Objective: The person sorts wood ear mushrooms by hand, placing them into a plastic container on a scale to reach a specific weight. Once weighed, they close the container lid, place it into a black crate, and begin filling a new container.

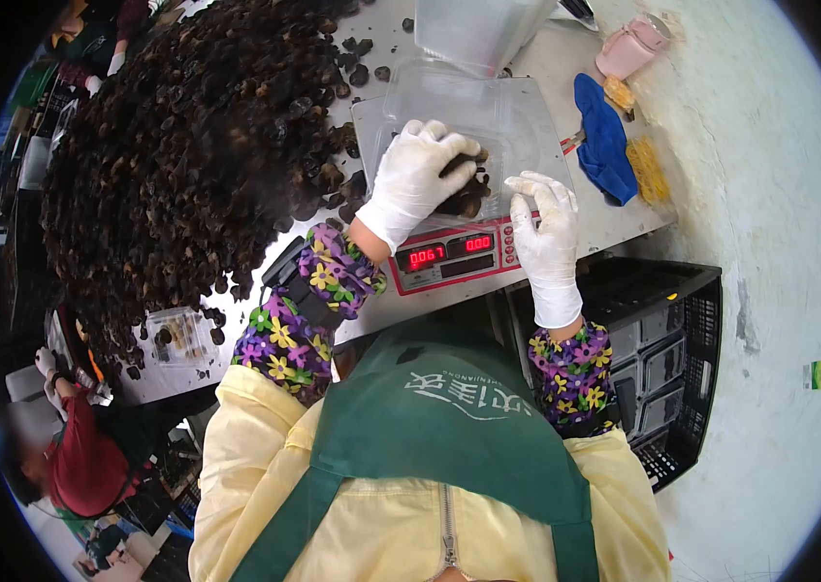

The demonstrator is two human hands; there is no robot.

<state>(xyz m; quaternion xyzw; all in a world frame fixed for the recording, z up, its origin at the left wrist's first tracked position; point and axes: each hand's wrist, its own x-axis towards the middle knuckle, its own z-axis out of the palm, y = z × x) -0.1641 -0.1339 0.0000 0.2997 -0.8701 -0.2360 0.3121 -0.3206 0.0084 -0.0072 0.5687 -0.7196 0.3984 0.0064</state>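
Observation:
My left hand (pixel 416 179), in a white glove, curls its fingers over dark dried mushrooms (pixel 466 197) in a clear plastic box (pixel 502 136). That box rests on the plate of a digital scale (pixel 454 254), whose red figures read 0.067 and 0.00. At the box's near right side is my right hand (pixel 548 238), also gloved, with thumb and fingers apart and fingertips close to the rim. An open clear lid or second half of the box lies toward the back of the scale.
A large heap of dried mushrooms (pixel 187 145) covers the table's left. Stacked clear boxes (pixel 478 34) stand behind the scale. To the right are a blue cloth (pixel 604 141), a pink bottle (pixel 633 47) and yellow bands (pixel 647 170). Below sits a black crate (pixel 696 359). A co-worker (pixel 90 456) is at lower left.

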